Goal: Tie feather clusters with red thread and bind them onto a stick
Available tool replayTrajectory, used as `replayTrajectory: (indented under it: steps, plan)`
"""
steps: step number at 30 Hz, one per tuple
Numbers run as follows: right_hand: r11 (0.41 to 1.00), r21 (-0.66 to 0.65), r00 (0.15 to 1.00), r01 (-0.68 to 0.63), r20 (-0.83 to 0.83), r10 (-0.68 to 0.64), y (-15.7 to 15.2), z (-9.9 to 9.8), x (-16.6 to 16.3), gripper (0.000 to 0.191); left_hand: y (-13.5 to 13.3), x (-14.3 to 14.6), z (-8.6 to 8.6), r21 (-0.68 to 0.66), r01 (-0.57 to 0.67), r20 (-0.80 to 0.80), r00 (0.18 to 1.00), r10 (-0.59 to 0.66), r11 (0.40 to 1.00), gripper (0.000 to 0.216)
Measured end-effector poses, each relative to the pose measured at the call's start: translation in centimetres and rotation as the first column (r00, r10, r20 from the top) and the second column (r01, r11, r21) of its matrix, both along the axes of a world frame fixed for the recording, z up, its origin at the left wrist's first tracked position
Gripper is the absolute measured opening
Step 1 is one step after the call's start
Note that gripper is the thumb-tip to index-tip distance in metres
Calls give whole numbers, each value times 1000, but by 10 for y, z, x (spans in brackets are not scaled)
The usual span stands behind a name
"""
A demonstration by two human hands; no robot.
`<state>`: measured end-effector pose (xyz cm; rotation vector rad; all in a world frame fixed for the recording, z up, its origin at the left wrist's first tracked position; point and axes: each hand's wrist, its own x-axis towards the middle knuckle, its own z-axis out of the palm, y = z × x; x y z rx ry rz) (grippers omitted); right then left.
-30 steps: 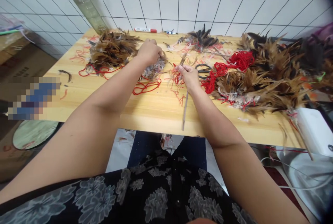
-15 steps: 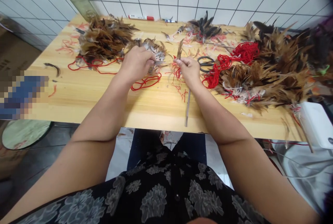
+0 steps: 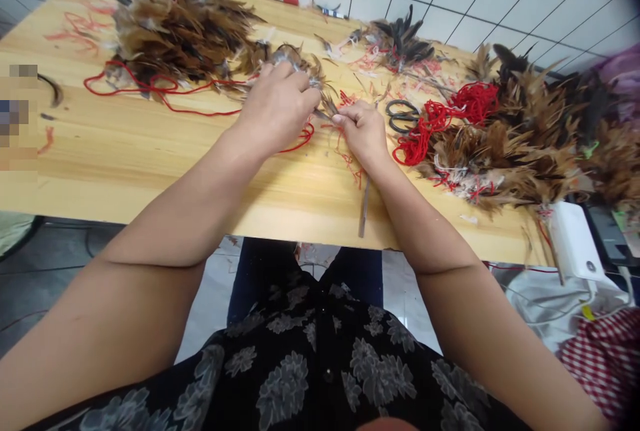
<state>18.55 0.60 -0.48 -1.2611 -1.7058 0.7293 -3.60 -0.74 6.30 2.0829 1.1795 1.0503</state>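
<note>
a brown feather tuft (image 3: 329, 105) is pinched by the right hand (image 3: 364, 132), between thumb and forefinger. just left of that grip, the left hand (image 3: 285, 107) is held with curled fingers; whether anything is gripped cannot be told. right of the pinch, black scissor handles (image 3: 403, 115) are seen.

person wears black top (image 3: 323, 341) with big grey flower print (image 3: 285, 381), small shiny button (image 3: 328, 375) at front, dark blue trousers (image 3: 257, 271), both arms bare well above elbows.
</note>
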Motion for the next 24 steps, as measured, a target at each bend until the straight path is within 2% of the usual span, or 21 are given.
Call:
replayTrajectory:
  steps: [3, 6, 9, 11, 13, 15, 18, 21, 24]
  plan:
    - [1000, -16, 1000, -23, 11, 23, -2, 2, -3, 36, -1, 2, 1, 86, -16, -151, 988, 29, 996, 43]
    - [998, -45, 999, -41, 3, 41, -4, 2, -7, 41, -3, 7, 5, 125, -17, -365, 929, 62, 992, 44]
    - [986, -140, 994, -86, -75, 76, -5, 1, -10, 48, -6, 9, 9, 139, -30, -446, 891, 89, 990, 33]
    - [972, -207, 985, -112, -155, 80, -4, 0, -10, 54, -8, 7, 10, 211, -37, -395, 911, 120, 977, 19]
    - [956, -263, 971, -130, -230, 69, -4, 1, -9, 58, -8, 1, 10, 303, -94, -242, 955, 172, 948, 7]
    - [945, -295, 958, -138, -283, 52, -3, 3, -8, 58, -5, -5, 7, 323, -188, -44, 976, 213, 928, 11]
    - [953, -278, 948, -123, -317, 30, -4, 8, -7, 58, 1, -9, -2, 182, -213, 139, 972, 190, 960, 24]
    - [972, -213, 950, -99, -310, 28, -6, 12, -7, 60, 4, 0, -17, -86, -56, 232, 970, 75, 995, 33]
    - [983, -166, 960, -83, -278, 34, -7, 15, -8, 63, -1, 16, -28, -300, 78, 381, 923, 45, 951, 32]
